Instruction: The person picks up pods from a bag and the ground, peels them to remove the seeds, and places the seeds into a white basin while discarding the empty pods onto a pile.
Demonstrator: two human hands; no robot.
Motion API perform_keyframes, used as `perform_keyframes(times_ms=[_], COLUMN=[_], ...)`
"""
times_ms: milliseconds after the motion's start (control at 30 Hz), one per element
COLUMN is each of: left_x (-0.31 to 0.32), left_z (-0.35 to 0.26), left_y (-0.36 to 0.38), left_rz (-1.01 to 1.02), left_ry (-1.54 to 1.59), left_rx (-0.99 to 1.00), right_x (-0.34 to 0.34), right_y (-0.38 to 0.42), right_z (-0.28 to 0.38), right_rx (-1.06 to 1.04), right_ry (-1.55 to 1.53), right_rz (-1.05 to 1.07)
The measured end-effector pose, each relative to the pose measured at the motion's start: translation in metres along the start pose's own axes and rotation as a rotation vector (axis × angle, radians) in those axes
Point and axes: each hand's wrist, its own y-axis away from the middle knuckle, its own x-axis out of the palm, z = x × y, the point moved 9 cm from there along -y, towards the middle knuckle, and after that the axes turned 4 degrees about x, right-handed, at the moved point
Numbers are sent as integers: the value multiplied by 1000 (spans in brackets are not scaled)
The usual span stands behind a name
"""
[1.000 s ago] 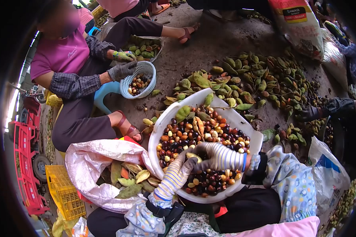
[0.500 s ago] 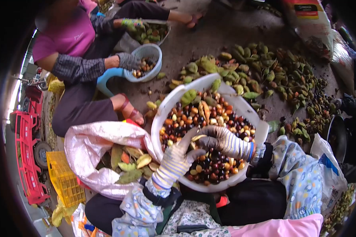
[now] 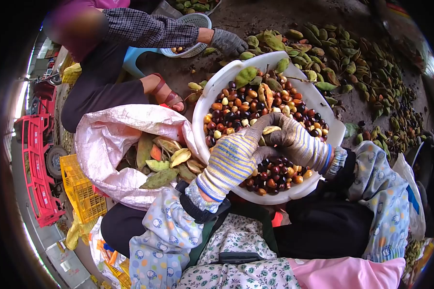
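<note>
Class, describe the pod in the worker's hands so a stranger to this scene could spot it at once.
Find the big white plastic basin holding glossy dark, brown and cream seeds. Over them, look between the striped-gloved left hand and striped-gloved right hand for the small, pale yellow, curved pod. Unlike the split orange pod lying on the seeds, it is held above them.

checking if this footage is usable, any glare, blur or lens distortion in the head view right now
Head view: strong fisheye, with dark corners and the red vehicle bent along the left edge; head view: harsh, blown-out light streaks at far left; head view: co-worker's head blurred, while the left hand and right hand look fairly crisp.
</note>
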Motion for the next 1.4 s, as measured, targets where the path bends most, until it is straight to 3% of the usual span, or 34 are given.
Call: perform_keyframes(times_ms=[100, 167, 200, 300, 333, 367, 433, 467, 500, 567, 633, 700, 733, 767, 833, 867, 933, 967, 1067, 1167, 1200, 1233, 1300, 1400], left_x=[5, 13, 8, -7, -12, -24, -67, -90, -111, -143, -155, -134, -107, -66, 1, 19, 48, 54, 74, 93, 95, 99, 65, 45], left_z=[-2, 1, -1, 17, 33, 42, 51, 65, 64, 53, 50, 32, 24, 28, 25, 17, 47, 56, 87, 130, 131, 138, 87, 79], left_y=[2, 4, 6, 23, 34, 43, 61, 75, 83, 100, 114, 115, 116, 121, 145, 153, 177, 183, 189, 206, 207, 212, 194, 194], left_rz=[55, 137, 79, 80, 118, 111, -8, -71, 14, 59, 74, 53, 139, 380, 639, 623, 604, 549, 738, 583, 635, 747, 965, 910], left_ry=[-56, -85, -24, 147, 236, 305, 182, 37, -183, -657, -867, -822, -686, -591, -605, -578, -670, -733, -750, -736, -897, -845, -737, -684], left_rx=[3, -41, 2, -152, -334, -313, -310, -329, -315, -290, -374, -266, -271, -310, -278, -115, -43, -5, -246, -234, -189, -224, -292, -254], right_x=[2, -3, -1, 22, 25, 20, 12, 0, -4, 2, -5, -10, -11, -12, -11, -9, -8, -6, -5, -1, 2, 6, 14, 26], right_y=[4, 11, 15, 4, 11, 11, 18, 17, 22, 31, 36, 39, 41, 43, 44, 46, 50, 53, 60, 63, 64, 65, 66, 62], right_z=[-3, -9, -13, 1, 5, 4, -9, -26, -26, -4, -6, -5, -4, -5, 0, 7, 12, 15, 13, 14, 19, 26, 38, 35], right_rx=[117, 406, 496, 252, 261, 137, 304, 241, 342, 186, 153, 254, 228, 247, 271, 225, 188, 191, 201, 225, 214, 204, 212, 156], right_ry=[91, 67, -60, 0, 3, 254, 229, 397, 602, 997, 987, 970, 908, 883, 837, 885, 870, 859, 890, 956, 953, 950, 983, 995], right_rz=[-3, -129, -209, 74, 52, 107, 100, 75, 129, 197, 155, 118, 113, 120, 136, 133, 125, 131, 123, 142, 139, 136, 140, 220])
